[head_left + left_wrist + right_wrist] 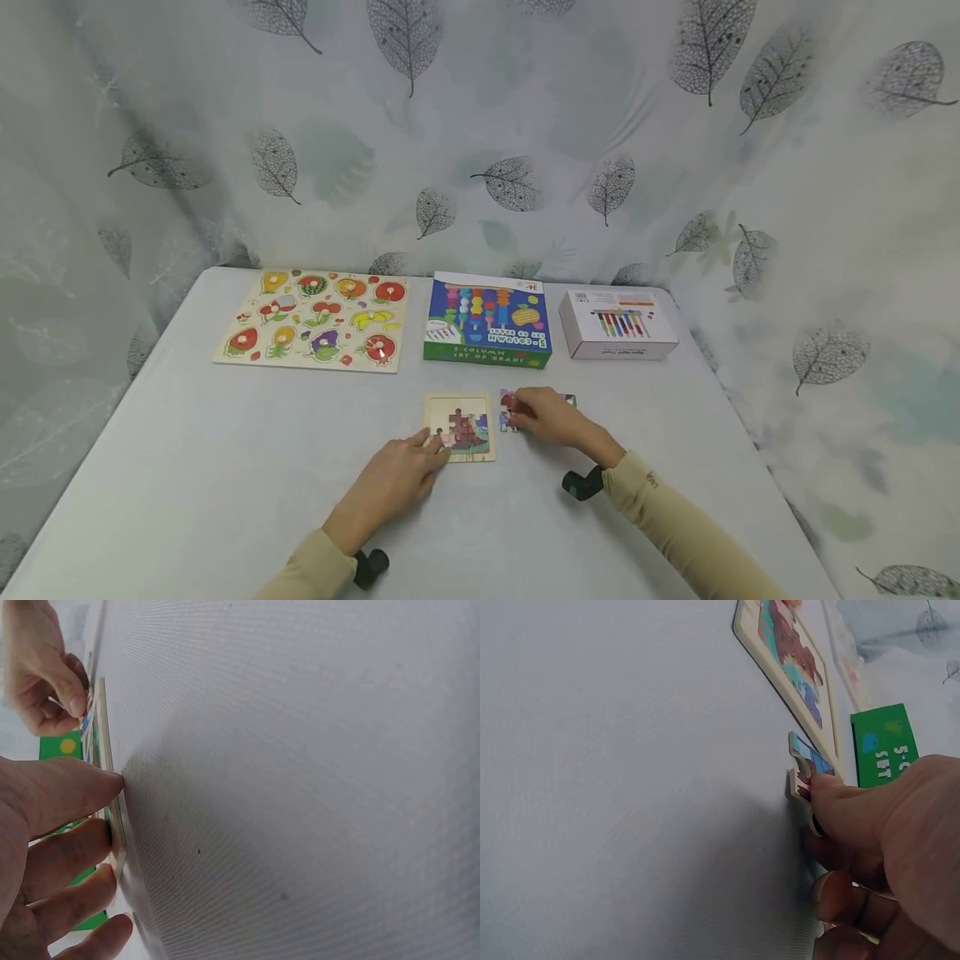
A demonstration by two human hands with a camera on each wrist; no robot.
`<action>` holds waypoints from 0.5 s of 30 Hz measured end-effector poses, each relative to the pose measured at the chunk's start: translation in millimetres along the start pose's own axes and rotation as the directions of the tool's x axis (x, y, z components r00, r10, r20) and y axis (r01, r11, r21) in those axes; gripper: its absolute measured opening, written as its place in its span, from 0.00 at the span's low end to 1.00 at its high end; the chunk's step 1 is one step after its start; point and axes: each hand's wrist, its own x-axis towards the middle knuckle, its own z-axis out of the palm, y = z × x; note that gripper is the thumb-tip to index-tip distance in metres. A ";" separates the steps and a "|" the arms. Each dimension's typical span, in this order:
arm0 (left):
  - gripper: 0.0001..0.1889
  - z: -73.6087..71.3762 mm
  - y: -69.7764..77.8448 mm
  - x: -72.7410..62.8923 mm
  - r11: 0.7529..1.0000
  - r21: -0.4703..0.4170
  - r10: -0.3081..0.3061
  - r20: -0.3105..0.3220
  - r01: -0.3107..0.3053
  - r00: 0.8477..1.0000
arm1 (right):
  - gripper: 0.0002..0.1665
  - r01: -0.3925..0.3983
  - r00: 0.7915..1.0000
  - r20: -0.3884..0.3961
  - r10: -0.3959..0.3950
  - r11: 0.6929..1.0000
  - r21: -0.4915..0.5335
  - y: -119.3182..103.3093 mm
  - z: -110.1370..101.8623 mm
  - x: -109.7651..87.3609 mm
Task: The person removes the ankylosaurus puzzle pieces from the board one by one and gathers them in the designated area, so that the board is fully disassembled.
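In the head view a square wooden puzzle board lies on the table, partly filled with jigsaw pieces of a brown figure. My left hand holds its near left corner, thumb and fingertips against the edge; the left wrist view shows the board edge-on beside the thumb. Just right of the board, my right hand pinches a puzzle piece among loose pieces. The right wrist view shows the thumb on a brown-and-pink piece, touching or overlapping a blue one. The other fingers curl beneath and hide more pieces.
Behind the hands stand a fruit peg puzzle, a blue-and-green bead set box and a white box with a colourful picture. A leaf-print curtain hangs behind the white table.
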 end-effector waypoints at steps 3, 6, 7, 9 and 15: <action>0.15 1.0 -0.1 -0.5 1.000 0.000 0.006 -0.015 -0.006 1.000 | 0.07 0.002 1.000 -0.010 -0.003 1.000 -0.012 -1.2 0.0 0.3; 0.15 1.8 -0.3 -0.4 1.000 -0.007 0.010 -0.024 -0.010 1.000 | 0.09 -0.006 1.000 -0.016 0.006 1.000 -0.007 -3.0 -1.0 0.5; 0.15 2.0 -0.4 -0.5 1.000 -0.008 0.010 -0.026 -0.010 1.000 | 0.10 -0.009 1.000 -0.015 0.009 1.000 -0.005 -3.4 -1.4 0.8; 0.14 2.3 -0.4 -0.4 1.000 -0.006 0.010 -0.024 -0.010 1.000 | 0.12 -0.017 1.000 -0.020 0.016 1.000 -0.019 -3.0 -2.3 1.6; 0.15 2.1 -0.1 -0.2 1.000 -0.009 0.003 -0.011 -0.003 1.000 | 0.15 -0.048 0.991 -0.129 0.045 0.999 -0.021 -5.3 -17.4 4.8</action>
